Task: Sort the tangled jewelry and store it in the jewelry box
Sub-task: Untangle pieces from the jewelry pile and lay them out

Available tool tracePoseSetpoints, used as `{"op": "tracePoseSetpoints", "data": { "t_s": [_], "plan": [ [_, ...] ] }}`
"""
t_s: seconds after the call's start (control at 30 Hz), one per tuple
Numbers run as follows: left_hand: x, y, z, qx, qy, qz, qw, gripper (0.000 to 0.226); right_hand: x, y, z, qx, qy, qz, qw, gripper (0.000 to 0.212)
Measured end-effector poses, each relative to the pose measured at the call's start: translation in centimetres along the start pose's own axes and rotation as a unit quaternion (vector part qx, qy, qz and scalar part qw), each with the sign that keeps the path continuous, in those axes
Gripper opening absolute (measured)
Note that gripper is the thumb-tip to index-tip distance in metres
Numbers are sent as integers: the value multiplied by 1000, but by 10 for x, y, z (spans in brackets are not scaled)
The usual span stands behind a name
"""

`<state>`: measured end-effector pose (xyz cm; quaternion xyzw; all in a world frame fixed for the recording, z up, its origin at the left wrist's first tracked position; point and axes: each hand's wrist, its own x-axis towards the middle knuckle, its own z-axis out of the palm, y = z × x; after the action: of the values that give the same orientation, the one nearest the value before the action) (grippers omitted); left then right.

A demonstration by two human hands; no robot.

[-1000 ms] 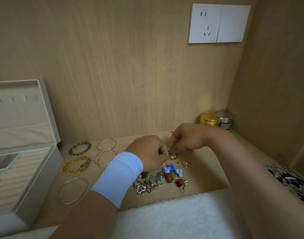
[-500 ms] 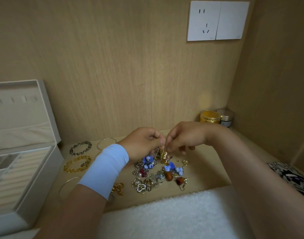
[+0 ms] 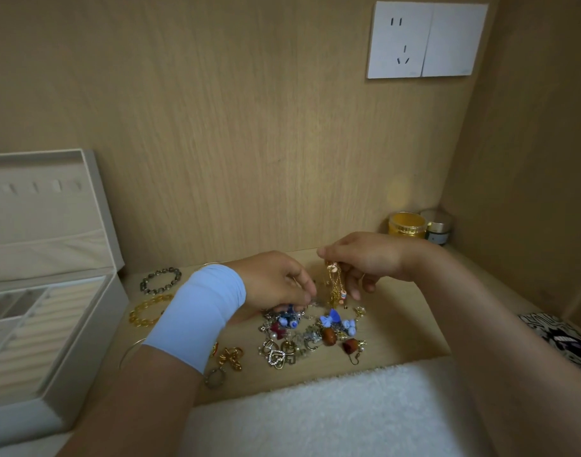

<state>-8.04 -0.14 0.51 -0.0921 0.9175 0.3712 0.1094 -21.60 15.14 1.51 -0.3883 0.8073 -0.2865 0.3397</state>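
The right hand (image 3: 365,260) pinches a gold chain (image 3: 334,285) by its top, and the chain hangs down just beside the left hand (image 3: 276,282). The fingers of the left hand are curled and pinch something thin at the top of the pile of jewelry (image 3: 315,334), which lies directly under both hands. Whether that is the chain's end is too small to tell.

The risk I see is this: if the lower end of the chain is caught in the pile, a quick pull upward may tighten the knot, drag earrings along or break the thin links. Small loose pieces could also slide off the desk (image 3: 398,311) onto the white towel (image 3: 315,410) below the wrists.

The jewelry box (image 3: 91,324) stands open, well apart to the left of the left hand. Between them lie 3 bracelets (image 3: 160,280), partly covered by the left forearm, so a careless sweep that way may push them. 2 small jars (image 3: 408,224) stand behind the right hand.
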Motion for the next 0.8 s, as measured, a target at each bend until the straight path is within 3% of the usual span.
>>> {"op": "tracePoseSetpoints", "data": {
  "t_s": [0.13,0.23,0.33,0.47,0.63,0.8],
  "plan": [
    [-6,4,-4,69,-4,-37,997,14,-2,3,-5,-2,4,-39,999,28],
    [-4,7,-6,88,63,-19,994,20,-5,2,-9,27,8,-66,997,21],
    [2,10,0,-22,138,29,990,26,-7,0,-12,58,17,-94,994,17],
    [11,9,14,-193,162,53,966,25,-7,-2,-12,104,26,-114,988,16],
    [11,6,17,-247,188,32,950,12,-3,0,-10,129,34,-97,986,23],
    [11,4,14,-310,202,8,929,8,-3,4,-9,112,-28,-73,991,31]
  ]
}}
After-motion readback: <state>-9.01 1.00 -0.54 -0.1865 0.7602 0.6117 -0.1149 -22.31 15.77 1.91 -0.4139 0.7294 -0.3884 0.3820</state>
